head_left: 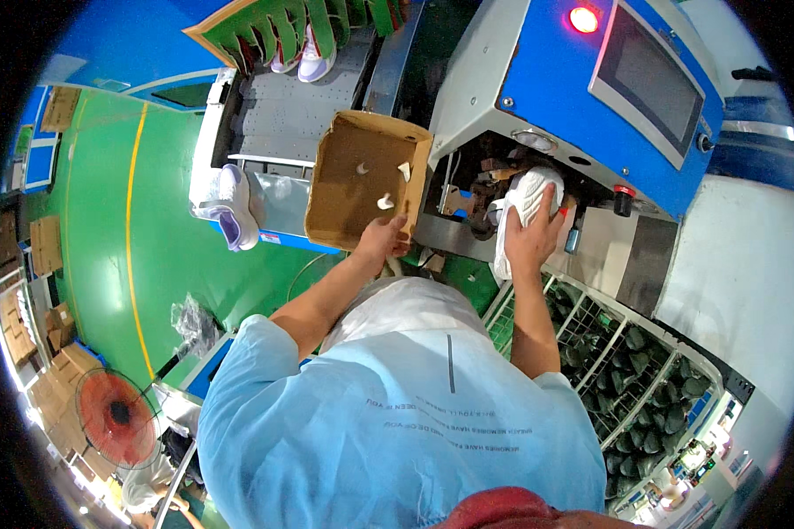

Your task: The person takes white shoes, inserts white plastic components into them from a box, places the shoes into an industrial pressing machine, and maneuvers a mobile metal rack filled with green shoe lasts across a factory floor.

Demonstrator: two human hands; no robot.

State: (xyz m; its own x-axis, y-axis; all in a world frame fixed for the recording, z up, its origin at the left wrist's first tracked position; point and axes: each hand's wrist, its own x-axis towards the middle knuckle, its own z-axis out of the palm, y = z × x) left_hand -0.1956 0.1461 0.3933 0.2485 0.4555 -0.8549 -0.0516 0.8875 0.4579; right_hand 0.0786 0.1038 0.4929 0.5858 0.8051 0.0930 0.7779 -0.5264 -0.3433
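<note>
My right hand (531,234) grips a white shoe (533,196) at the opening of the blue-and-white machine (476,106). Its fingers lie spread along the patterned white sole, which faces up. At the near right corner of a shallow cardboard box (324,207), my left hand (383,242) has its fingers curled; whatever they close on is hidden. A few small white pieces (385,203) lie inside the box.
A white-and-lilac shoe (233,207) stands left of the box. Beyond it, more shoes (316,60) sit under green strip curtains (282,31) on a conveyor (278,110). Below the machine at right, a wire rack (582,309) holds many dark shoe-shaped pieces (644,406). The machine carries a lit red lamp (583,19).
</note>
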